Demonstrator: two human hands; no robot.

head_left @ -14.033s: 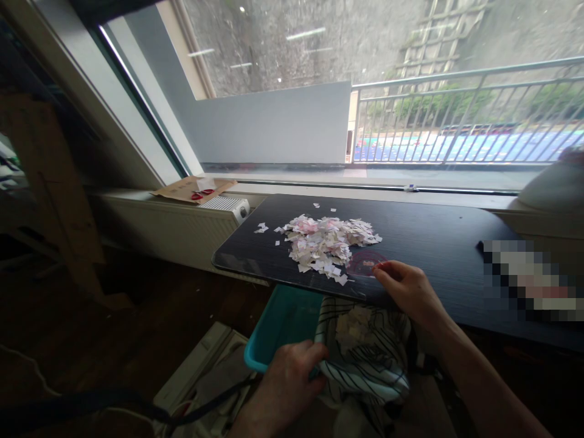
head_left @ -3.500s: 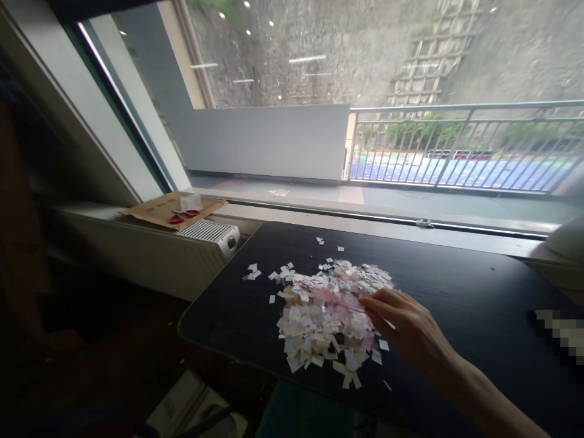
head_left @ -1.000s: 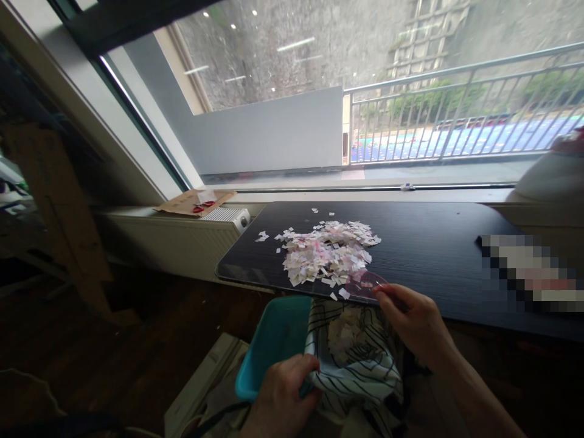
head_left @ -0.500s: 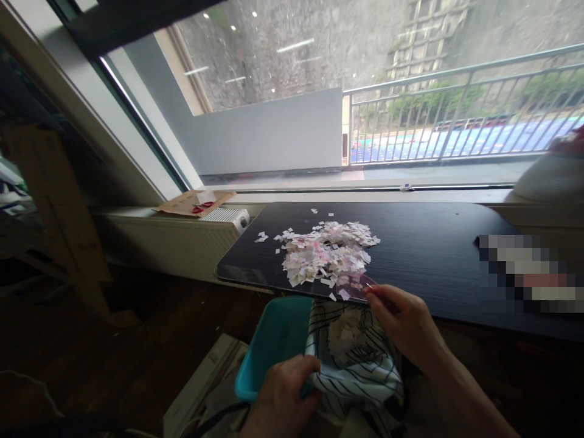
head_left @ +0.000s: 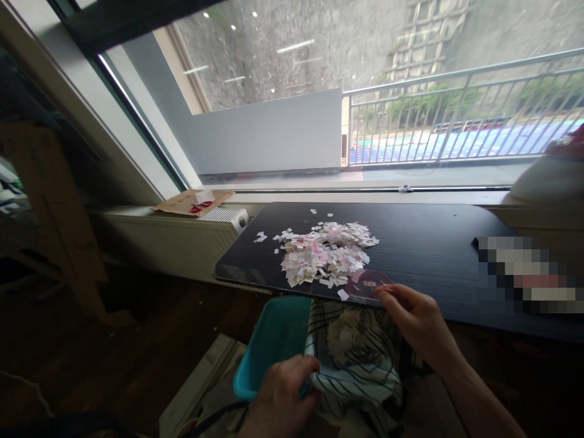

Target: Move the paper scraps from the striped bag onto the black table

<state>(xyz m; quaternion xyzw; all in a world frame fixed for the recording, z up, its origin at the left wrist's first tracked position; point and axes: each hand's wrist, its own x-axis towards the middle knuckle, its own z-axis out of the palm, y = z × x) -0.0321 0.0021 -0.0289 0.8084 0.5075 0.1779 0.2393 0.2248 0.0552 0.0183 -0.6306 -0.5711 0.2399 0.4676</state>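
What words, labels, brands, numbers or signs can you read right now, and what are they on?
No text is readable in this view.
Pink see-through disc in the right hand: small pale marks, too blurred to read.
Brown sheet at the left: faint marks, too small to read.
White dial beside it: any numbers are too small to make out.
Pixelated item at the far right: masked, nothing legible.

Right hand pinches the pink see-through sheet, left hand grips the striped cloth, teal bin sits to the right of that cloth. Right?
Not quite: the head view shows the teal bin to the left of the striped cloth. The right hand does pinch the pink see-through sheet, and the left hand grips the cloth.
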